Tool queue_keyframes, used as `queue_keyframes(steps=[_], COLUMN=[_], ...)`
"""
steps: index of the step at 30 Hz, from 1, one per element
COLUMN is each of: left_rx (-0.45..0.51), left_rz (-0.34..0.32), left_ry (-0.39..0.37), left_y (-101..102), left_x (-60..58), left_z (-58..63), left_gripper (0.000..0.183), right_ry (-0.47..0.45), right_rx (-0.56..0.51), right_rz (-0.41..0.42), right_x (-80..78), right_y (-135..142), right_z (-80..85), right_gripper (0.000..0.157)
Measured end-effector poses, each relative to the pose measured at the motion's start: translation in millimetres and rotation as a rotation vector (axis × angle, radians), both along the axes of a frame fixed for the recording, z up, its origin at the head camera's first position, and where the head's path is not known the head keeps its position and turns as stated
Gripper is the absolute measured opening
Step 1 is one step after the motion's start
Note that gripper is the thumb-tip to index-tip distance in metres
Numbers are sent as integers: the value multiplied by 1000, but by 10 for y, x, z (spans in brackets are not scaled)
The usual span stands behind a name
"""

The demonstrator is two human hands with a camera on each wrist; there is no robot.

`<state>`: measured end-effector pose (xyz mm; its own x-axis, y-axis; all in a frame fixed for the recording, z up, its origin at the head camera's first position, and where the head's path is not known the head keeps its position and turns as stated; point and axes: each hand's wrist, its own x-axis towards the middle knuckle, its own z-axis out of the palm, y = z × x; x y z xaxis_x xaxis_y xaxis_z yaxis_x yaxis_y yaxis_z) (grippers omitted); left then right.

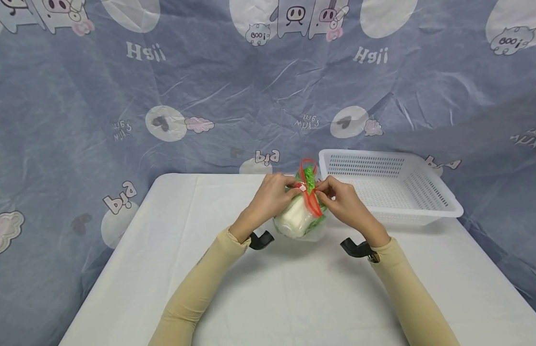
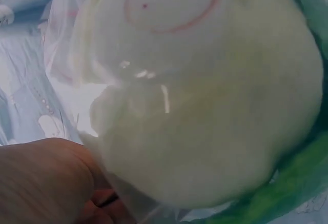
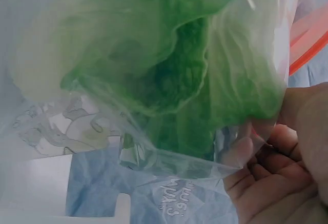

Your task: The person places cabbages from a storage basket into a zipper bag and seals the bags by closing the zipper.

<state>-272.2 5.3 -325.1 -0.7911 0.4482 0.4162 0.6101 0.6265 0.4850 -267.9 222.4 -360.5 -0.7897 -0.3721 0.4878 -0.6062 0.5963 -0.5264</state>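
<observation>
A leafy cabbage (image 1: 295,217) with a thick white base and green leaves (image 3: 189,75) sits inside a clear plastic bag (image 2: 66,55). Red strips (image 1: 312,203) edge the bag's mouth, and one red loop stands up behind the leaves. On the left, my left hand (image 1: 274,194) pinches the bag near the red edging between thumb and fingers. My right hand (image 1: 342,199) pinches the bag's opposite side, its fingertips at the red strip. The cabbage's pale rounded base faces the left wrist view; its leaves press against the plastic in the right wrist view.
A white perforated plastic basket (image 1: 428,211) stands at the table's back right, just behind my right hand. The table has a white cover (image 1: 250,298). Behind it hangs a blue-grey printed cloth (image 1: 233,81).
</observation>
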Motion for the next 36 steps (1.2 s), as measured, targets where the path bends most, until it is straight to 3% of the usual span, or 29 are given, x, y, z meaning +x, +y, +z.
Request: queue_keyframes(steps=[8,15,19,22,28,31,36], left_rx=[-67,-48,45,134,342,426,504], left_rz=[23,21,0,-5,79,107,97], left_ry=[-19,-40,-106,-135,-93,-113,-149], left_y=[-14,-19,-105,-215,-463,-548,-649], left_x=[25,32,24,35,46,29,-21], left_z=[10,20,71,151,316,351,366], left_gripper=[9,11,14,18,17,15,18], right_ry=[-10,19,102,226,454,488,501], right_rx=[42,59,22,-31,-173,-217,-241], right_rz=[23,-5,-63,-104,-198,-224,-239], right_x=[-19,-1,46,76,84,81,81], right_y=[-66,-77,-58,-48,-31,-28,-7], right_z=[-38,-22,33,84,159,157,166], right_gripper=[4,5,8,11,5,9,6])
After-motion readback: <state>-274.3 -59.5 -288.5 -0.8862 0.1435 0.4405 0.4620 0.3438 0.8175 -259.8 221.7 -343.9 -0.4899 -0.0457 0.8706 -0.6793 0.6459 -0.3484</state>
